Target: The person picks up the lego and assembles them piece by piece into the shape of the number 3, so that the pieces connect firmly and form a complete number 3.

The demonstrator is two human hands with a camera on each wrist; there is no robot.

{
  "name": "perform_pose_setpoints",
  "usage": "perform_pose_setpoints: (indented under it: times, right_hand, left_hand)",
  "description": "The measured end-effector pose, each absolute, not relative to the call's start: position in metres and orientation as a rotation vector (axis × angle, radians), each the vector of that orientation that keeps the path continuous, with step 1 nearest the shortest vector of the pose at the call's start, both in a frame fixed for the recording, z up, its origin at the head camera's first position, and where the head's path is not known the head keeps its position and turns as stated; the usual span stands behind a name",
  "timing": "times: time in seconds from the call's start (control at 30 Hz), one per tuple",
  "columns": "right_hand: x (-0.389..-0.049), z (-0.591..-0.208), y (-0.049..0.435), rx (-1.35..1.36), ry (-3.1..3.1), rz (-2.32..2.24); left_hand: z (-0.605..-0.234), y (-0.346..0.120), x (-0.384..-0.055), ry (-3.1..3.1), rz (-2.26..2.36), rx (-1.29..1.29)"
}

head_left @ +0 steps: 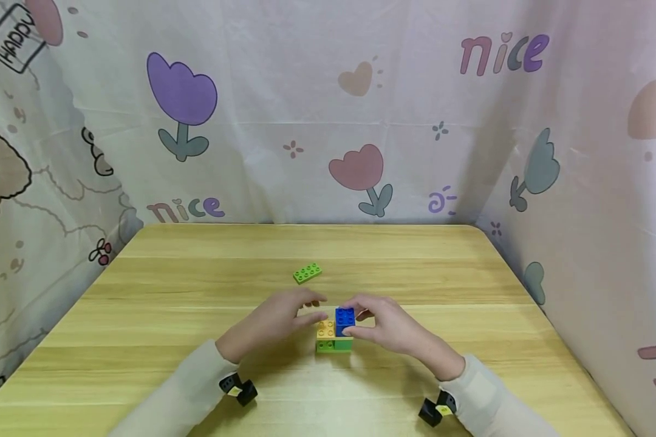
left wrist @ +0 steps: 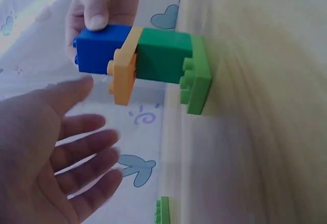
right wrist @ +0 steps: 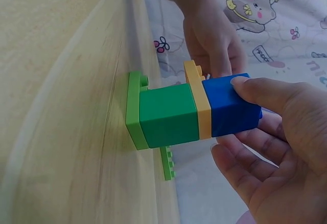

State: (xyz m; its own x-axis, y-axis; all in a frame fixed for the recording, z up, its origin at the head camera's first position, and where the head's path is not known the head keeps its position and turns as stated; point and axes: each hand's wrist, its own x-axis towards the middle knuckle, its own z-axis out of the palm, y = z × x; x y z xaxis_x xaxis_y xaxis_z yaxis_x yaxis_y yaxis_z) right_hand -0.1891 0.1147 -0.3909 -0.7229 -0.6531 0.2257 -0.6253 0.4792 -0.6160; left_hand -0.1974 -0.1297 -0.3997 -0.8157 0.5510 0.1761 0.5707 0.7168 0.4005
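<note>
I see the right hand [head_left: 387, 325] pinching a blue block [head_left: 344, 318] with its thumb and fingers. Under those fingertips, the blue block sits on a yellow piece [head_left: 325, 329], then a green block [right wrist: 168, 116], then a flat lime piece [right wrist: 133, 112] on the table [head_left: 197, 273]. The left hand [head_left: 273, 318] has loose fingers, holding nothing, near the yellow piece. A lime brick [head_left: 308, 273] lies past the left fingertips.

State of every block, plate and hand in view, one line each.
Right hand: pinching the blue block
Blue block: atop the orange plate's right half
Orange plate: on the dark green block, left half overhanging
Dark green block: on the base plate
Base plate: on the table, left studs bare
Loose plate: on the table, studs up
Left hand: beside the orange plate, holding nothing
</note>
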Motion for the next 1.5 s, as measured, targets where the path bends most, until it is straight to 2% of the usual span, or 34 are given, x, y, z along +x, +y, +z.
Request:
perform_pose_setpoints:
  times: [0.67, 1.5]
  right_hand:
    - [-0.191, -0.393, 0.113, -1.167, 2.639, -1.085]
    - [-0.189, -0.393, 0.115, -1.147, 2.652, -1.092]
  left_hand:
    - [-0.406, -0.115, -0.249, -2.871, -0.547, -0.524]
    - [-0.418, -0.116, -0.284, -3.083, -0.512, -0.315]
